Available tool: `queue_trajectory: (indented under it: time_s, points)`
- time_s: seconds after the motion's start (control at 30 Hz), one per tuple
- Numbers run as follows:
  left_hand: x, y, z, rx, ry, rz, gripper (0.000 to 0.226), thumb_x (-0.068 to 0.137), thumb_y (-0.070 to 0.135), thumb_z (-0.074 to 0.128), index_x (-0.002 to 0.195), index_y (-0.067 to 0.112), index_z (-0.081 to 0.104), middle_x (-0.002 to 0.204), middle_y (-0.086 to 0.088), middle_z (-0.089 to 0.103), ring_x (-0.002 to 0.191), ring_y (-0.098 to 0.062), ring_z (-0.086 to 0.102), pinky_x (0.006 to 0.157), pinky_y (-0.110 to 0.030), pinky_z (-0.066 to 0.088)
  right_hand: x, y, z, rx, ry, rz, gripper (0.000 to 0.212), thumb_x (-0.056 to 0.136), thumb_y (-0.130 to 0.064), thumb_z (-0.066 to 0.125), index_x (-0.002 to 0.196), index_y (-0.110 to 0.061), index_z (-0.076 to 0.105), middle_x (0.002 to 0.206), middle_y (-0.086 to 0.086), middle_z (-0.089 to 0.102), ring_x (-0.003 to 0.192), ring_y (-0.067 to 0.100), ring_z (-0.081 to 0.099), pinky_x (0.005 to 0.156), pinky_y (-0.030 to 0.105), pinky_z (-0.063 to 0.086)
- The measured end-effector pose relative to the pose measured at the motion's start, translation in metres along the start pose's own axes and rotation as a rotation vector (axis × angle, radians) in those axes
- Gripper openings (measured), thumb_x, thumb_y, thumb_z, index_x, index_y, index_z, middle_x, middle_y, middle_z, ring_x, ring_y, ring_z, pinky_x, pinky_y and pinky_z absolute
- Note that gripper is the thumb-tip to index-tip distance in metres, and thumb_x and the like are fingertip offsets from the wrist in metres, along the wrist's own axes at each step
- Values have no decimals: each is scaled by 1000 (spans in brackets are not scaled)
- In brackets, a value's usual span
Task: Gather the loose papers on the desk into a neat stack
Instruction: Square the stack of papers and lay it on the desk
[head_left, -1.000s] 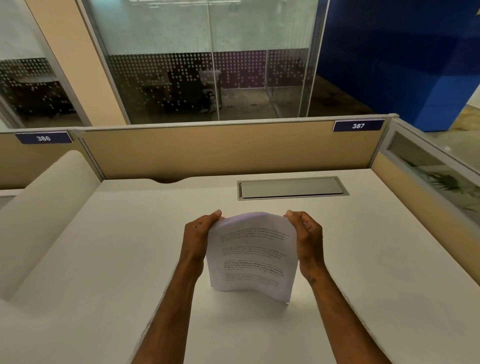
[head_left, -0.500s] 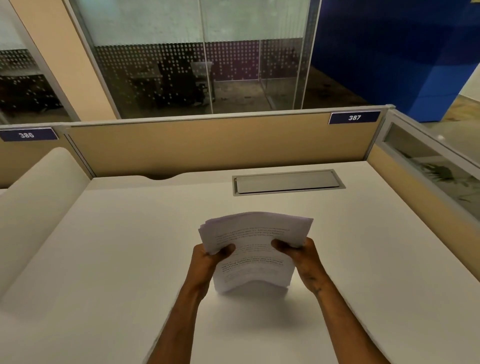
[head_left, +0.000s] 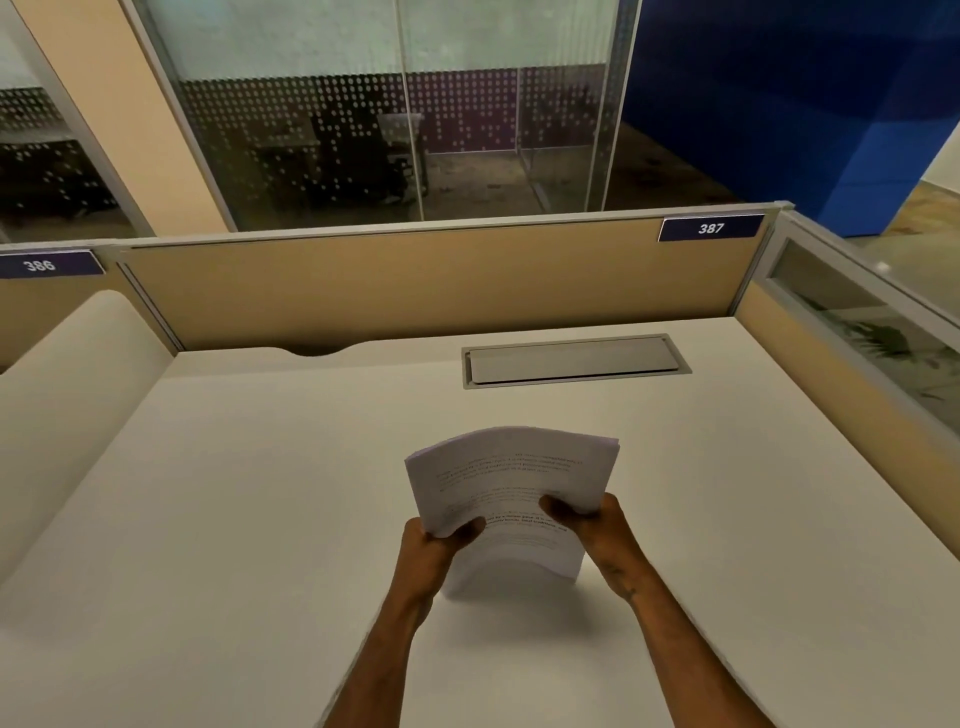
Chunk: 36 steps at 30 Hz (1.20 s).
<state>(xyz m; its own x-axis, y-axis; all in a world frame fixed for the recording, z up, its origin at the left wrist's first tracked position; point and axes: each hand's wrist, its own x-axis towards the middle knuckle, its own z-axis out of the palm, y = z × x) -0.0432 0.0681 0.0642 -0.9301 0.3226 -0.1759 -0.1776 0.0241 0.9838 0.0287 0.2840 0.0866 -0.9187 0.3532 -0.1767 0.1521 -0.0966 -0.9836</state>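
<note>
A stack of white printed papers (head_left: 511, 478) is held above the white desk (head_left: 234, 519), near its middle. The sheets bow upward and their far edge tilts away from me. My left hand (head_left: 434, 551) grips the stack's lower left side with the thumb on top. My right hand (head_left: 592, 525) grips the lower right side the same way. The near edge of the stack hangs just above the desk or touches it; I cannot tell which. No other loose sheets are visible on the desk.
A grey cable-tray lid (head_left: 574, 359) is set into the desk behind the papers. Tan partition panels (head_left: 415, 291) close the back and right side, with number plates 386 and 387. A cream curved divider (head_left: 67, 395) stands on the left.
Both hands slid from the stack's upper sides down to its lower sides, thumbs now on top. The papers tipped from upright to tilted away and bowed.
</note>
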Motion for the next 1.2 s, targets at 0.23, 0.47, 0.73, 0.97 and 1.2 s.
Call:
queue_trajectory:
  time_s: [0.23,0.47,0.73,0.97,1.2]
  points:
    - [3,7,0,-20,32,-50,18,78,37,78,95,31,82,97,1,83,90,-27,78,73,-37,65,7,-8,-7,-47,-75,52,34,70,-43,84,98,-25,81,101,1,80,97,27,76,75,28,62]
    - [9,39,7,-366,226,-82,17,87,17,76,103,19,73,94,-4,84,82,-26,80,70,-43,65,-14,9,-45,437,-236,125,41,85,-8,59,125,-10,67,122,16,71,114,34,63,91,35,59]
    - [-21,34,47,-569,111,-118,47,82,19,74,128,18,63,112,-7,81,100,-28,78,77,-46,65,-12,-22,-10,467,9,-9,39,88,-21,71,125,-12,65,125,21,68,118,43,63,97,60,53]
    - [12,61,-79,-80,85,81,50,97,13,64,145,18,52,138,0,67,114,-10,68,103,-39,53,-7,-41,-72,161,-177,-60,40,88,-31,71,125,-17,67,117,22,69,105,38,67,90,57,57]
    - [26,60,-49,27,-129,20,36,76,34,82,105,13,80,107,-12,81,102,-36,75,75,-35,62,4,-42,-67,-83,-199,-54,41,78,-53,74,113,-32,73,108,7,76,101,26,72,91,52,56]
